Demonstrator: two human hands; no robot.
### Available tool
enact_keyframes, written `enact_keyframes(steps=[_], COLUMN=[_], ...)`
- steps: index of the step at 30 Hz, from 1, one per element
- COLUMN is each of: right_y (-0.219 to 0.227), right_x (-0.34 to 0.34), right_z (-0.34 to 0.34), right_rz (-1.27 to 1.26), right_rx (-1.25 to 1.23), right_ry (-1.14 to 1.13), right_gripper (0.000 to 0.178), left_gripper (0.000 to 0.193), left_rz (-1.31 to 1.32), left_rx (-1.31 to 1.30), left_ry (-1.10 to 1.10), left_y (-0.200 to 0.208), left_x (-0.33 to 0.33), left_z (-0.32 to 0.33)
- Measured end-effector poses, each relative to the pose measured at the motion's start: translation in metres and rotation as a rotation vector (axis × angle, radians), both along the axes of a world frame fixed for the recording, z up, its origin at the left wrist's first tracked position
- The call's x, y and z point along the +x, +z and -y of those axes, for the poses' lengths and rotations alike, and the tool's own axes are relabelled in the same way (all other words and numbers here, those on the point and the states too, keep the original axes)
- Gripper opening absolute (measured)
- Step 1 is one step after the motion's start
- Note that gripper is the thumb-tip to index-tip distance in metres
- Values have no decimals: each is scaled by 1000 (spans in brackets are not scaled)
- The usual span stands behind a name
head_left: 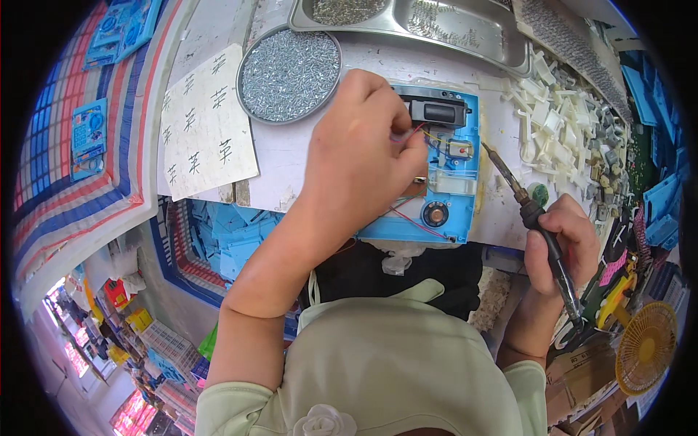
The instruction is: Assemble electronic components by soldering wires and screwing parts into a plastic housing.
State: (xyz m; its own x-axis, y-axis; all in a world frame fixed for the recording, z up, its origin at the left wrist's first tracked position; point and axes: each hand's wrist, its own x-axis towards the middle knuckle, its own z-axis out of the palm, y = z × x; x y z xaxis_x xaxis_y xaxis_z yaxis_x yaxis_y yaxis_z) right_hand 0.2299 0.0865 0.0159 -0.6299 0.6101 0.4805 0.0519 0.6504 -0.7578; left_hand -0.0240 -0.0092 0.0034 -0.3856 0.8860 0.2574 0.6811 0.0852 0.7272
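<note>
In my right hand [563, 243] is a soldering iron [530, 209], held like a pen by its dark handle. Its bare metal tip points up and left, just right of a blue plastic housing [392, 229]. My left hand [367, 142] reaches over the housing's left part, fingers pinched where thin coloured wires come out; it seems to grip one wire. Inside the housing sit a black rectangular part [441, 112], a small component [459, 150] with a red dot, and a round speaker [435, 214]. My left hand hides the housing's left side.
A round tray [291, 115] of small metal pins and a steel tray [502, 54] stand at the back. Paper with handwriting [207, 131] lies left. White plastic pieces [552, 123] are heaped right. A crate [171, 254] of blue parts sits below; a yellow fan [646, 349] stands lower right.
</note>
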Motion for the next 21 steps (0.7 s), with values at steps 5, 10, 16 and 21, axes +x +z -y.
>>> enact_keyframes(steps=[5,10,16,21], right_y=[-1,4,-1,-3], right_x=[18,19,27,14], right_z=[0,1,4,4], right_rz=[-42,-32,-66,-80], right_rx=[-16,-3,-51,-48], right_ry=[-73,-69,-120,-82], right_gripper=[24,24,24,25], left_gripper=[16,13,11,9], left_rz=[-26,-245,23,358], left_rx=[-24,-139,-45,-267], left_ry=[-260,-397,-461,-413], left_y=[21,1,1,8], left_x=[20,28,16,10], left_z=[13,-3,-2,0])
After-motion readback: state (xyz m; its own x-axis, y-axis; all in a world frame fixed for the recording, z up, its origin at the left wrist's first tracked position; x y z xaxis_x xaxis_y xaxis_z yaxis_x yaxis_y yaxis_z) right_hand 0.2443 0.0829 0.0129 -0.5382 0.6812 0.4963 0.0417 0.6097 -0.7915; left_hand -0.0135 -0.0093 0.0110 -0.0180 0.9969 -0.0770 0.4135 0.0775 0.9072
